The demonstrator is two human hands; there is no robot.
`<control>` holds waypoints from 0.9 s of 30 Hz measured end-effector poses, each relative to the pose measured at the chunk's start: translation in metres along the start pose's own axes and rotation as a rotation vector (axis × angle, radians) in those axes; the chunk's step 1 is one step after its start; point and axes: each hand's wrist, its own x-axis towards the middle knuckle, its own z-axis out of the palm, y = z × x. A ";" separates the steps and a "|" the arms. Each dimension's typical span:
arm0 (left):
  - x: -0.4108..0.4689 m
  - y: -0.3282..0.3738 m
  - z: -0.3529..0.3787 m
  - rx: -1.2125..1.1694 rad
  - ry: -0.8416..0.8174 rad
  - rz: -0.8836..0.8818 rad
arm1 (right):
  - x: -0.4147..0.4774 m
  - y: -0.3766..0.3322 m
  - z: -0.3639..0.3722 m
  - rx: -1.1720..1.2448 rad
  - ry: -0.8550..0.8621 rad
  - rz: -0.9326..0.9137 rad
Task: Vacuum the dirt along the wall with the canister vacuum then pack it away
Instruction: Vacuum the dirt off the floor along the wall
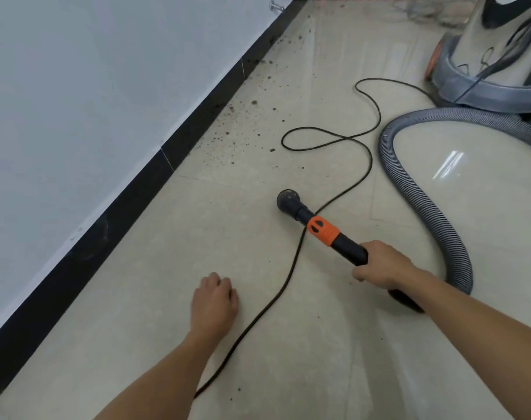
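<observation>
1. The right hand (382, 263) holds the black nozzle tube (350, 251) just behind its orange collar (323, 230). Its grip is wrapped fully round the tube.
2. The tube slants forward and down. Its round brush head (288, 200) is at the pale tiled floor (182, 253), though I cannot tell whether it touches.
3. The left hand (214, 301) is low over the floor, left of the power cord (291, 268). Its grip is loose, fingers lightly curled and holding nothing.
4. The grey ribbed hose (421, 201) runs from behind the right hand in a wide loop to the canister vacuum (494, 71), which stands at the upper right.
5. The black power cord snakes in loops across the floor and passes under the tube beside the collar.
6. Dirt (246, 116) lies scattered along the black skirting (137, 189) at the foot of the wall (76, 86), well ahead of the brush head.
</observation>
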 end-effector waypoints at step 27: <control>0.018 -0.001 -0.003 0.000 -0.070 -0.211 | -0.002 -0.073 0.064 -0.133 0.069 -0.287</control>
